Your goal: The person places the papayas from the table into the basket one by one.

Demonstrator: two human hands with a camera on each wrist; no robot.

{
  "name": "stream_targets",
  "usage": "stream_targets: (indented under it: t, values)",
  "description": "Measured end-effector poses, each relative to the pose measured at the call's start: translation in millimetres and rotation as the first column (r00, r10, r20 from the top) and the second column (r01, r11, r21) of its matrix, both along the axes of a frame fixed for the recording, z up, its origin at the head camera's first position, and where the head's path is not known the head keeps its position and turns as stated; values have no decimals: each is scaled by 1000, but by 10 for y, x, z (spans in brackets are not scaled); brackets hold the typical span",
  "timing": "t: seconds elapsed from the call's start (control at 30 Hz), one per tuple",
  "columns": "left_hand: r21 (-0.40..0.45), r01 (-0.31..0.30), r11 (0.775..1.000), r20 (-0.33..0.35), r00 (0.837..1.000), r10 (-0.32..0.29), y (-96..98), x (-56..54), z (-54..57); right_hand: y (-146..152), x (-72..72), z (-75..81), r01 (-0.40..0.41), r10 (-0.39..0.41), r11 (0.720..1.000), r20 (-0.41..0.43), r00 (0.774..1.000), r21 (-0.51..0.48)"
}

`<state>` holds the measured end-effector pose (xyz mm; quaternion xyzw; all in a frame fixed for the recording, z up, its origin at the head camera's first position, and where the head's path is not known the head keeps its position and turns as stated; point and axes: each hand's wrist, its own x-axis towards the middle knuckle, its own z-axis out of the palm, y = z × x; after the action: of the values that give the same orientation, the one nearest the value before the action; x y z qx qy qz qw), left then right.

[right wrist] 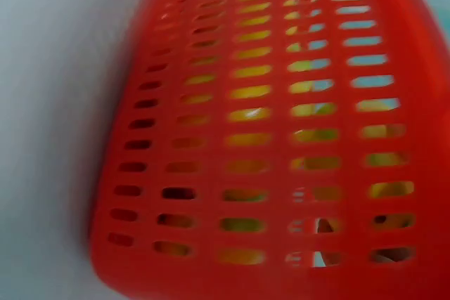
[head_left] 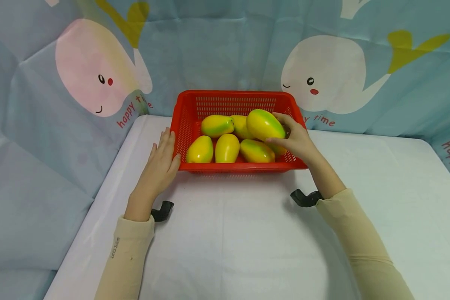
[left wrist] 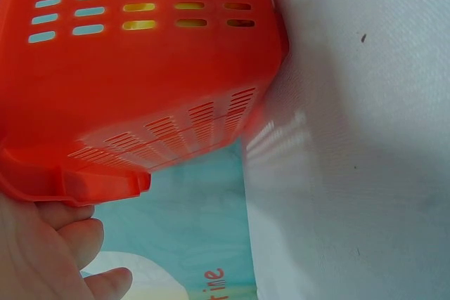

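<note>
A red plastic basket (head_left: pixel 243 167) with slotted walls stands on the white table and has several yellow-green mangoes (head_left: pixel 227 148) in it. Over the basket's right part, my right hand (head_left: pixel 298 139) grips one mango (head_left: pixel 264 124), raised above the others, with thumb and fingers around its right end. My left hand (head_left: pixel 159 162) lies along the outside of the basket's left end, its fingers fairly straight and touching the rim. The left wrist view shows those fingers (left wrist: pixel 81 240) beside the rim (left wrist: pixel 84 186). From the right wrist, the basket's slotted side (right wrist: pixel 267 124) hides the right hand.
A white cloth (head_left: pixel 225 233) covers the table. Behind and to the left hangs a light blue curtain (head_left: pixel 217 50) printed with whales, close to the basket's back. A black curved piece sits at each wrist, the left one (head_left: pixel 163 211) and the right one (head_left: pixel 305 198).
</note>
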<state>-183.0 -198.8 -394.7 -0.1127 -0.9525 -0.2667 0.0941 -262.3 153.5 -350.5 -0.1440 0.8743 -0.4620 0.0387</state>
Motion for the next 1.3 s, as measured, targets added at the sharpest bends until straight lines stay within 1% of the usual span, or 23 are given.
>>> stream_targets:
  t: [0.13,0.37,0.53,0.77,0.83,0.93,1.03,1.13,1.23,1.3]
  values:
    - [-1,3,1000,-4,1000,-3,0,0,1,-11,-47,-45,12,-14,997,29,999,71]
    - [4,-1,1000,1,1000,1,-14,3,2,-34,-74,-73,-2,0,989,14,1000,147]
    - [8,-1,1000,-1,1000,1,-15,8,-6,-30,-83,-81,-1,-2,989,25,1000,148]
    - [7,2,1000,-3,1000,-2,-19,12,-30,-23,-73,-90,4,-5,993,10,1000,118]
    - [7,2,1000,-3,1000,-2,-27,13,-33,-21,-66,-93,7,-6,994,-12,1000,109]
    - [14,2,1000,0,1000,-2,-48,13,-36,9,-42,-93,9,-2,996,-74,997,93]
    - [27,9,1000,22,1000,-9,-75,19,-41,117,17,-73,34,-23,996,-132,991,82]
    - [27,29,999,71,997,-31,-135,13,-21,301,81,-50,73,-60,995,-164,985,74]
    - [12,46,999,117,992,-47,-257,-35,70,540,112,-54,107,-85,988,-188,978,109]
    - [-22,55,998,122,991,-52,-369,-99,168,714,125,-64,133,-98,977,-202,975,169]
